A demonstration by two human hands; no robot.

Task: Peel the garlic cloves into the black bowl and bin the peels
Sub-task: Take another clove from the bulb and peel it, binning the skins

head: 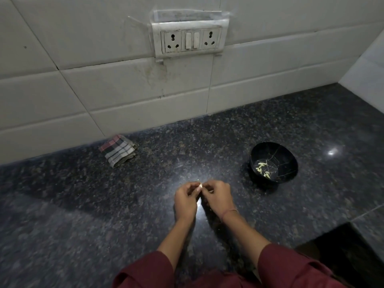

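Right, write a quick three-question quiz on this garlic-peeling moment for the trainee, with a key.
1. True or false: the black bowl already holds some pale cloves.
2. How many hands pinch the garlic clove? A) one B) both C) neither
3. Fill the gap: the folded checked cloth lies on the person's ____ side of the counter.
Key: 1 true. 2 B, the left hand and the right hand. 3 left.
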